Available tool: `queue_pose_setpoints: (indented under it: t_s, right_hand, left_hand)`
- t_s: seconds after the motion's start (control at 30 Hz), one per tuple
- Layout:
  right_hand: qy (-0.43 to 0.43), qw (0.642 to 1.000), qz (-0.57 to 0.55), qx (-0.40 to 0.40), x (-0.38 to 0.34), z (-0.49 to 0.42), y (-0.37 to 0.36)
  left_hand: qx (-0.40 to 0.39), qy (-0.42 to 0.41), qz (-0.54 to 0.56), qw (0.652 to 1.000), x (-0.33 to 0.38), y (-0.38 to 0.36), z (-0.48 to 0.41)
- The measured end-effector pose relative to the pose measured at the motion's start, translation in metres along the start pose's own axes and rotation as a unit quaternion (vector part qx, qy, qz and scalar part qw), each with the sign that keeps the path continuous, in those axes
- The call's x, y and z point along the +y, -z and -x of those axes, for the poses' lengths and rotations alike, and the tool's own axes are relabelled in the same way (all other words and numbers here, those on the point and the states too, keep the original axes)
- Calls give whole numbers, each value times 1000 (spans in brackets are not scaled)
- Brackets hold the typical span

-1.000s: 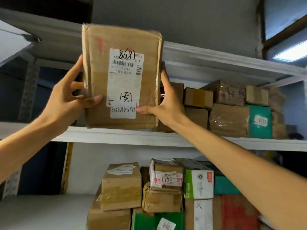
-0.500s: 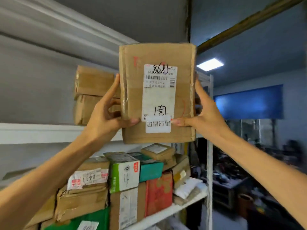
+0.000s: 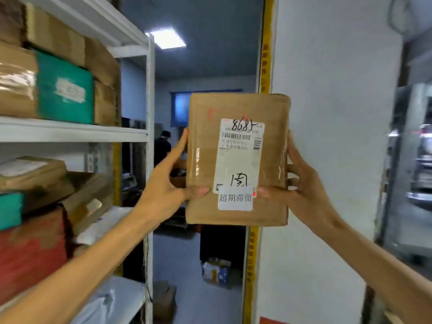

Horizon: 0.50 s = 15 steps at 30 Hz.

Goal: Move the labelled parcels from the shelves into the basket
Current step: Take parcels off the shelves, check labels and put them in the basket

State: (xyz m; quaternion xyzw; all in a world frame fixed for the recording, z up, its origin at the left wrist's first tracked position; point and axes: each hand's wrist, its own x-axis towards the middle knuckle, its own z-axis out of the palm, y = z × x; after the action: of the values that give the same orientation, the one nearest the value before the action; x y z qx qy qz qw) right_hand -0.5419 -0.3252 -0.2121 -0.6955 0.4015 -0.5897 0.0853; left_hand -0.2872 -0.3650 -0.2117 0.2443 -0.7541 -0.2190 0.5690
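1. A cardboard parcel [image 3: 237,160] is off the shelves [image 3: 70,130] and held upright in the air between both hands. It sits in front of a white pillar [image 3: 327,136], to the right of the shelf unit and touching neither.
2. Its white shipping label [image 3: 239,155] faces the camera, with a barcode, a handwritten number and a smaller sticker [image 3: 235,198] over its lower edge. It therefore counts as one of the labelled parcels.
3. The left hand [image 3: 163,190] grips the parcel's left edge. Its thumb lies flat across the front, one of its fingers [image 3: 181,143] stretches up the side, and the rest are hidden behind the box.
4. The right hand [image 3: 301,190] mirrors that grip on the right edge, with its thumb on the front near the sticker and its fingers [image 3: 292,148] wrapped round the side and back.
5. No basket is in view, so I cannot tell how many parcels are already in it.
6. This parcel is lifted but not delivered; by my reading it is mid-carry, with the drop into the basket yet to come.
7. Much looks left to do. The shelves hold many more boxes, including a teal parcel [image 3: 65,90] with a blurred label, brown cartons [image 3: 56,40] and a red box [image 3: 30,253].
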Motion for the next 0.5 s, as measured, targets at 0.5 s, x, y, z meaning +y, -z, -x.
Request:
queue_pose_setpoints:
  t_s: [0.5]
  right_hand:
    - [-226,931,207,196,110,126,150]
  left_hand:
    - [-260,65,214,939,-104,-279,-35]
